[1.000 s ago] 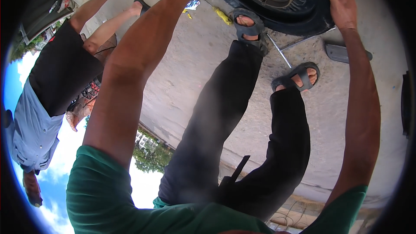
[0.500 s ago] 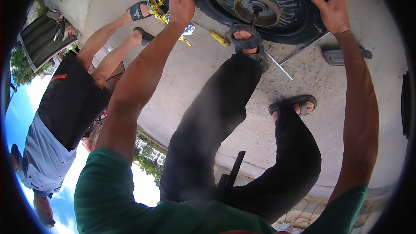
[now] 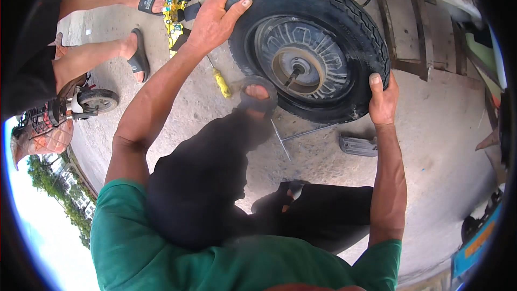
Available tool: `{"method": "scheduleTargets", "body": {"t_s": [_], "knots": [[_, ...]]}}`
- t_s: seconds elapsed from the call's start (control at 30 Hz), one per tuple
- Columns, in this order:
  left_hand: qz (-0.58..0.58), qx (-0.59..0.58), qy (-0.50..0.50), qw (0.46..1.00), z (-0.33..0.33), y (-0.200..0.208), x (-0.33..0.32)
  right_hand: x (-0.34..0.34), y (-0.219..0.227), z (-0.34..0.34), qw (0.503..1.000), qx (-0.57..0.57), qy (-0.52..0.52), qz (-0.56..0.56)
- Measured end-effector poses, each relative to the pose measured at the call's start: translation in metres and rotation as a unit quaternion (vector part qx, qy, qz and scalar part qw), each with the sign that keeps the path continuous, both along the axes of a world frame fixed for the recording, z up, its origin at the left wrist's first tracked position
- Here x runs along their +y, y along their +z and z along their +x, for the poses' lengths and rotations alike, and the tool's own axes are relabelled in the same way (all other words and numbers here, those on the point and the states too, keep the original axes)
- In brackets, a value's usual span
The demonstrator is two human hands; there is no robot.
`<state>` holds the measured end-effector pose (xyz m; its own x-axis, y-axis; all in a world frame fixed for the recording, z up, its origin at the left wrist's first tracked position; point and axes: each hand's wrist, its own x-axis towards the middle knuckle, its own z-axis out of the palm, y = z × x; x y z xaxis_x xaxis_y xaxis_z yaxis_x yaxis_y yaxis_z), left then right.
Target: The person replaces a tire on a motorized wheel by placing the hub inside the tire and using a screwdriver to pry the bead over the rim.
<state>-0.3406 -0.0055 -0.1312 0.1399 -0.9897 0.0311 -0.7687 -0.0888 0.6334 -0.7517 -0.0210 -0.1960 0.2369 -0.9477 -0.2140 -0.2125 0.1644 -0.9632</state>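
A black tyre sits on a wheel with a finned metal hub, and a threaded axle sticks out of its middle. My left hand is closed round the dark handle of a screwdriver, its metal shaft pointing up and away; the hand is at the tyre's left edge. On the tyre's right side my right hand grips it, thumb on the near sidewall and fingers behind. My sandalled foot is close against the wheel's lower left edge.
A yellow-handled screwdriver lies left of the wheel. Below it are a T-shaped metal bar and a grey ribbed block. Another person's legs stand at left, near a small wheel. A metal frame stands at upper right.
My view has shifted, so the wheel and both hands appear lower. My right leg is folded further in. Both hands keep their hold; the metal frame has come into sight.
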Motion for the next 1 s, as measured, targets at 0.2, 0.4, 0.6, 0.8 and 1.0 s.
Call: {"method": "scheduleTargets", "body": {"t_s": [0.2,0.4,0.6,0.8,1.0], "knots": [[0.073,-0.051,-0.12,0.989,-0.04,0.053,0.063,0.004,-0.004,0.0,0.999,0.044,0.028,0.014],[0.194,-0.044,-0.217,0.956,-0.088,0.065,0.07,0.009,-0.003,0.002,0.998,-0.023,-0.012,0.054],[0.143,-0.049,-0.238,0.959,-0.105,0.033,0.061,0.006,-0.022,-0.005,0.997,-0.044,-0.01,0.068],[0.18,-0.029,-0.231,0.956,-0.12,0.034,0.048,0.002,-0.026,-0.008,0.992,-0.078,-0.017,0.095],[0.308,0.111,-0.186,0.926,-0.111,0.027,0.033,0.003,-0.027,-0.009,0.992,-0.079,-0.02,0.091]]}}
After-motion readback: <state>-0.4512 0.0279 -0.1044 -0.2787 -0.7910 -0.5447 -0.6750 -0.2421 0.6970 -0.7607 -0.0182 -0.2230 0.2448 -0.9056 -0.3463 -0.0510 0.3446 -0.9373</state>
